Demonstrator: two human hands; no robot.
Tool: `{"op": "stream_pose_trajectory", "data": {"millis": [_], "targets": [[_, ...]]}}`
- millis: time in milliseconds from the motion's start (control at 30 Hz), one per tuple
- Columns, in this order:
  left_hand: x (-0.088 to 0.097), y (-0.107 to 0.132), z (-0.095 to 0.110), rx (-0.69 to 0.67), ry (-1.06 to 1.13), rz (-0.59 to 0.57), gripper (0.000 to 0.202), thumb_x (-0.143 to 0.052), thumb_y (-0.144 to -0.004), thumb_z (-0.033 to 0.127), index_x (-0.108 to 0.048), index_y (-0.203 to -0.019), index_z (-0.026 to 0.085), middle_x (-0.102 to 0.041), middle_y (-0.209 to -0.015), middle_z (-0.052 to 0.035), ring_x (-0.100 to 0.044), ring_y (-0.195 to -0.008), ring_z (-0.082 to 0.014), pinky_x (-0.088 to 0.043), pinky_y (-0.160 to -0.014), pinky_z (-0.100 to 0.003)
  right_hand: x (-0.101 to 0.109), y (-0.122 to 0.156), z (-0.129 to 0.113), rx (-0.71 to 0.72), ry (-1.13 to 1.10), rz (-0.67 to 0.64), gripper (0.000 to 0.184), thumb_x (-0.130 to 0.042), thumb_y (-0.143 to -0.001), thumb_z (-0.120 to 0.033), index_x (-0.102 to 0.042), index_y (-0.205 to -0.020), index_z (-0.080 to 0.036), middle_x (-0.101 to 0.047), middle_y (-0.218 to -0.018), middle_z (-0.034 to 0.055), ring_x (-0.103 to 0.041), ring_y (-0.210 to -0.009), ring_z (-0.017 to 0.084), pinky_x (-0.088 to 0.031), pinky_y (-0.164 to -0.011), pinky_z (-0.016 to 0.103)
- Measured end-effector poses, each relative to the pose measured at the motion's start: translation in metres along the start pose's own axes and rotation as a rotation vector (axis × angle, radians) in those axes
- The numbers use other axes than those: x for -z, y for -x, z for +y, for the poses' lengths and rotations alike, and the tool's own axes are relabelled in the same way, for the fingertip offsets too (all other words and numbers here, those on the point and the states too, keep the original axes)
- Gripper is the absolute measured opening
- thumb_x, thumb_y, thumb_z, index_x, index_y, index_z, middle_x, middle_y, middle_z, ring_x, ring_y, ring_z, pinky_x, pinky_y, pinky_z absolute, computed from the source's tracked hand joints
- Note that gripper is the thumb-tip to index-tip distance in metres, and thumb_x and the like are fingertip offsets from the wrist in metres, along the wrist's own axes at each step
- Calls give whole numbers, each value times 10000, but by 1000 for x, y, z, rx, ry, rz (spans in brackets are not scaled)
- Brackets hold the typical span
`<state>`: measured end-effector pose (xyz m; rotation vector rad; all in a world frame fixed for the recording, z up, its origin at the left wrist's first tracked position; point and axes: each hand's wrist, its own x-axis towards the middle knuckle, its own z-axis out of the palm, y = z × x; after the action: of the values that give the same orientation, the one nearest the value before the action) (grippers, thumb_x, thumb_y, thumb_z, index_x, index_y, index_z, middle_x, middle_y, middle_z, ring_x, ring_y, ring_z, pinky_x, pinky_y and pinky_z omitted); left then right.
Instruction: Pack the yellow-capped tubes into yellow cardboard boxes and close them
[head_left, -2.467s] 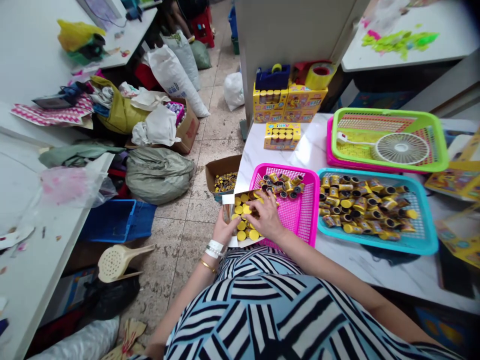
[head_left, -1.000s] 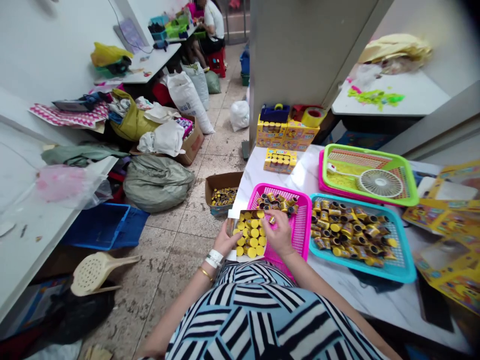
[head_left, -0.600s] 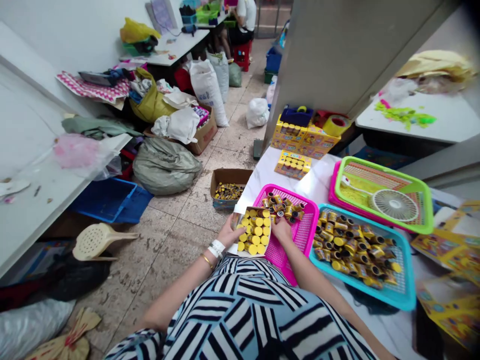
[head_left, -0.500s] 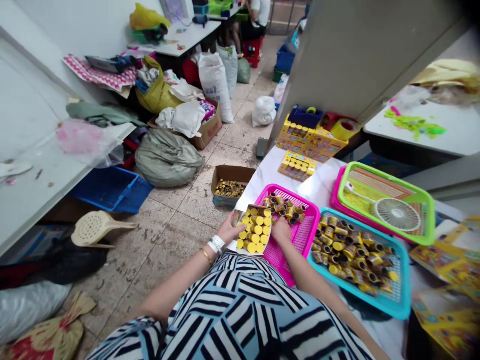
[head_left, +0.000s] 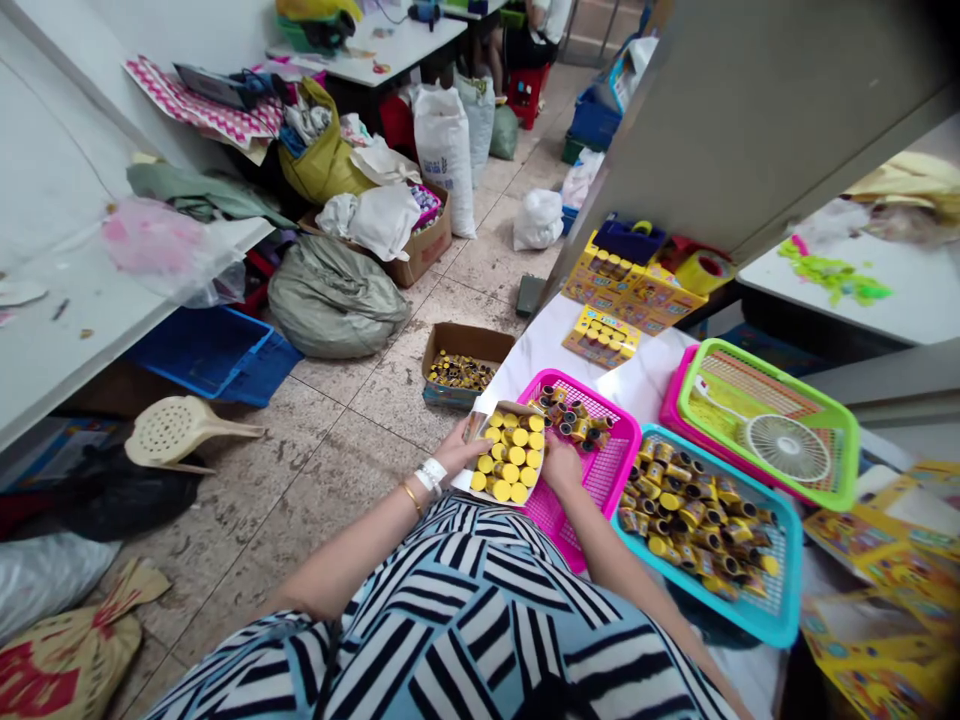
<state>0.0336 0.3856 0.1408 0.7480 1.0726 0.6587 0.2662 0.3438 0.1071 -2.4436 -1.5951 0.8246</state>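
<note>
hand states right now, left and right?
Left hand: closed on the box, at its left edge.
Right hand: against the box, over the pink tray; grip cannot be told.

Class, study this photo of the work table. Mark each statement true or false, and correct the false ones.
1. The left hand holds a box of yellow-capped cans. True.
2. The blue basket holds many small cans. True.
3. The fan lies in the blue basket. False: it lies in the green basket.
4. The pink basket is full to the rim. False: only a few cans lie at its far end, and the rest of it is bare mesh.
5. A cardboard box with cans in it stands on the floor. True.
</note>
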Motion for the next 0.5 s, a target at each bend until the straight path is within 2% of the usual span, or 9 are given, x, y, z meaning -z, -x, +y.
{"op": "stream_pose_trajectory", "data": {"millis": [67,133,233,367,500], "targets": [[1,0,-1,-5,14,-35,751,-832,-648,368,-513,-1302,183,-670,-1177,-141,-669,-1036,-280,-468,-1004,-513,15,8,-1,-15,-83,81,367,-498,-893,-372,-578,-1194,-177,-696,-1014,115,-651,-913,237,-491,-813,332],[2,1,-1,-9,26,-45,759,-835,-648,357,-505,-1309,184,-667,-1182,-139,-668,-1035,-272,-468,-1007,-505,32,18,-8,4,-281,265,402,-458,-911,-405,-528,-1217,-155,-675,-1061,119,-650,-899,212,-508,-791,315],[2,1,-1,-9,40,-34,752,-834,-650,355,-504,-1304,187,-674,-1169,-127,-669,-1028,-262,-476,-1002,-488,52,32,-34,152,-553,551,416,-530,-880,-426,-516,-1194,-154,-654,-1050,109,-636,-889,201,-517,-787,319],[-1,1,1,-10,55,-49,743,-838,-645,362,-507,-1287,184,-679,-1155,-121,-670,-1014,-257,-486,-991,-457,56,38,-70,381,-427,650,295,-629,-831,-368,-593,-1058,-183,-648,-1001,87,-595,-940,220,-487,-869,373],[-3,2,3,-21,24,-43,763,-842,-639,362,-490,-1289,171,-652,-1211,-134,-654,-1049,-261,-469,-1009,-442,47,33,-77,499,-228,628,143,-618,-856,-303,-650,-935,-189,-651,-940,78,-568,-943,228,-462,-883,388]]}}
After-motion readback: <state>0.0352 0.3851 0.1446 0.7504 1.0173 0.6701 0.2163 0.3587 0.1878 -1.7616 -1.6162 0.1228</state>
